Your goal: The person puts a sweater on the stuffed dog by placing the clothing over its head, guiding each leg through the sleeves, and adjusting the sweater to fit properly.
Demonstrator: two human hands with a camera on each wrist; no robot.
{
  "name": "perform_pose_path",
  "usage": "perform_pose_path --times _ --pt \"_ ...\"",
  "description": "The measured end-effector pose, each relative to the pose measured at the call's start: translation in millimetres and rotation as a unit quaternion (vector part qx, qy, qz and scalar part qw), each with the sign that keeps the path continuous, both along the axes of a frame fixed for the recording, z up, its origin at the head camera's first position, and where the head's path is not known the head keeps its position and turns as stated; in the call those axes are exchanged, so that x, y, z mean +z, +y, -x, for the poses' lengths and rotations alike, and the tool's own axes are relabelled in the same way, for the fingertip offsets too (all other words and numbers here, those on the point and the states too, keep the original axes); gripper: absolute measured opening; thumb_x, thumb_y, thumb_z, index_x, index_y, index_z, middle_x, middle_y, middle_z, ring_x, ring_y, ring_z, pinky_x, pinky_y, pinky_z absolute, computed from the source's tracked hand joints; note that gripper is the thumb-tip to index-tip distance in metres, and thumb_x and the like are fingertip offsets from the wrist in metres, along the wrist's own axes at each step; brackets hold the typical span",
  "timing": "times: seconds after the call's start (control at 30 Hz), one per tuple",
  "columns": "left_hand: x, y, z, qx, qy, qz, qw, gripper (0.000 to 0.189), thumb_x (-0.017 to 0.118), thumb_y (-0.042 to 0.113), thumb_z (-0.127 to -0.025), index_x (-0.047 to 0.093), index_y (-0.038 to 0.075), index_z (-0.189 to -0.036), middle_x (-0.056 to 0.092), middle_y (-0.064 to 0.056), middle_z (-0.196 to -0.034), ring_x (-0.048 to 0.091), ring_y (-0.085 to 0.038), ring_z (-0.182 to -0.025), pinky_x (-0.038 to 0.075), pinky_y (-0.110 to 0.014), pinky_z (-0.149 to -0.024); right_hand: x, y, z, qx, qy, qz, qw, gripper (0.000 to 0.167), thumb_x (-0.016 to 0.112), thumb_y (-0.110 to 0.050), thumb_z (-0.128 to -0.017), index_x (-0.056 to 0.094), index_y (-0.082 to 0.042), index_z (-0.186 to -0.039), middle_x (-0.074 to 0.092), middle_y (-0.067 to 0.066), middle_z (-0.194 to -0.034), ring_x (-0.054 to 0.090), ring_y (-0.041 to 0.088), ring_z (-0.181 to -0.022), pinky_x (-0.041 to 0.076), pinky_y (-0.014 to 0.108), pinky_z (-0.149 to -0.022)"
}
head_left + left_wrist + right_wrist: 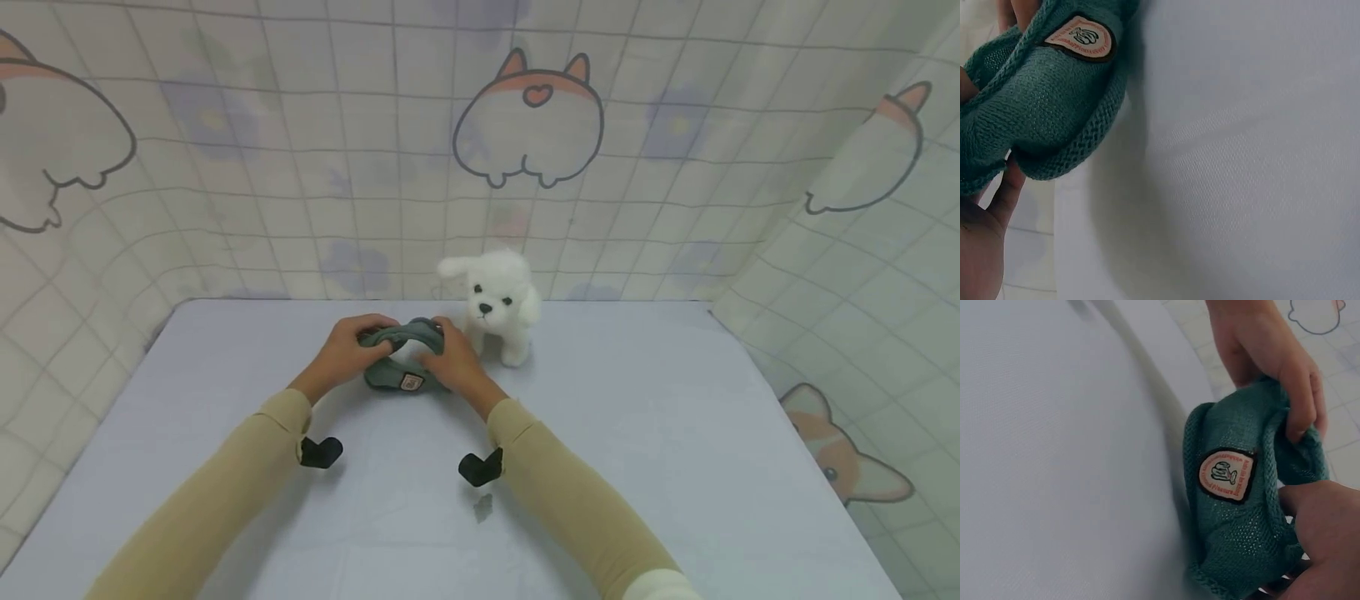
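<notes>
A teal knitted band (390, 375) with rolled edges and a sewn-on patch (411, 382) is held up as a loop between both hands, low over the white table. My left hand (347, 354) grips its left side, thumb inside the opening. On the other side my right hand (461, 367) pinches the edge, its thumb also inside the loop. The right wrist view shows the pale patch (1229, 475) with a dark border facing outward. Just behind my right hand stands a white plush dog (498, 292), facing forward.
The white tabletop (637, 433) spreads around the hands. A grid-patterned curtain (675, 217) with cartoon animals rises behind and at both sides. Black wrist mounts (322, 452) hang below the sleeves. A small grey mark (483, 507) lies on the table near the right forearm.
</notes>
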State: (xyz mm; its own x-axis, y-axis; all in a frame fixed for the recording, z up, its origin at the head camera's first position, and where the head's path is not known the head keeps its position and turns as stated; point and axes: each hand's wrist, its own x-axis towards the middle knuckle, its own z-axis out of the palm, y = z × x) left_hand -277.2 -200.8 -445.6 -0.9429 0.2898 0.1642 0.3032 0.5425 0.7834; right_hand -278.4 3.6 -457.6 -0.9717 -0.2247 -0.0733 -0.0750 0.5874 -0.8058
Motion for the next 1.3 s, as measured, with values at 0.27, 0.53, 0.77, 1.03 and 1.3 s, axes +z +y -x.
perform_pose_path --times 0.27,0.53,0.77,1.03,1.3 --pt "0.1 6.8 -2.9 0.021 -0.001 0.01 0.9997 0.024 0.059 0.015 -0.092 0.067 0.012 -0.115 0.069 -0.01 -0.115 0.06 -0.026 -0.108 0.046 -0.046 -0.099 -0.8 5 -3.9 -0.026 0.014 0.045 0.9985 0.045 0.044 -0.012 -0.097 0.044 -0.009 -0.142 0.059 0.014 -0.132 0.057 0.026 -0.116 0.047 0.042 -0.099" --pt "1.5 14.2 -3.9 0.031 -0.012 0.03 0.999 0.019 0.059 0.015 -0.091 0.063 0.011 -0.109 0.065 -0.01 -0.112 0.056 -0.024 -0.101 0.044 -0.041 -0.09 6.1 10 -8.7 -0.023 0.009 0.073 0.997 0.043 0.035 -0.018 -0.101 0.043 -0.009 -0.142 0.064 0.011 -0.126 0.063 0.025 -0.111 0.051 0.04 -0.094" --pt "2.1 19.1 -3.9 0.02 -0.022 0.02 0.9994 0.019 0.066 0.018 -0.088 0.057 0.01 -0.103 0.067 -0.008 -0.103 0.061 -0.021 -0.093 0.048 -0.038 -0.086 8.3 15 -13.4 -0.018 0.037 0.043 0.9982 0.044 0.034 -0.026 -0.103 0.043 -0.009 -0.142 0.066 0.008 -0.119 0.063 0.021 -0.102 0.052 0.035 -0.087" --pt "5.8 25.4 -6.3 0.021 -0.027 0.023 0.9992 0.033 0.066 0.043 -0.089 0.054 0.015 -0.099 0.063 -0.003 -0.088 0.055 -0.019 -0.083 0.045 -0.032 -0.076 9.7 24 -22.8 0.0 0.06 0.025 0.9979 0.046 0.033 -0.033 -0.104 0.043 -0.011 -0.143 0.066 0.009 -0.119 0.065 0.021 -0.1 0.052 0.038 -0.088" --pt "7.3 27.4 -10.0 0.012 -0.016 0.005 0.9998 0.029 0.07 0.034 -0.088 0.054 0.013 -0.1 0.06 -0.003 -0.086 0.053 -0.019 -0.082 0.044 -0.033 -0.075 9.1 34 -28.8 -0.016 0.066 0.019 0.9975 0.047 0.054 -0.032 -0.097 0.047 -0.012 -0.14 0.063 0.009 -0.113 0.06 0.021 -0.097 0.05 0.038 -0.084"
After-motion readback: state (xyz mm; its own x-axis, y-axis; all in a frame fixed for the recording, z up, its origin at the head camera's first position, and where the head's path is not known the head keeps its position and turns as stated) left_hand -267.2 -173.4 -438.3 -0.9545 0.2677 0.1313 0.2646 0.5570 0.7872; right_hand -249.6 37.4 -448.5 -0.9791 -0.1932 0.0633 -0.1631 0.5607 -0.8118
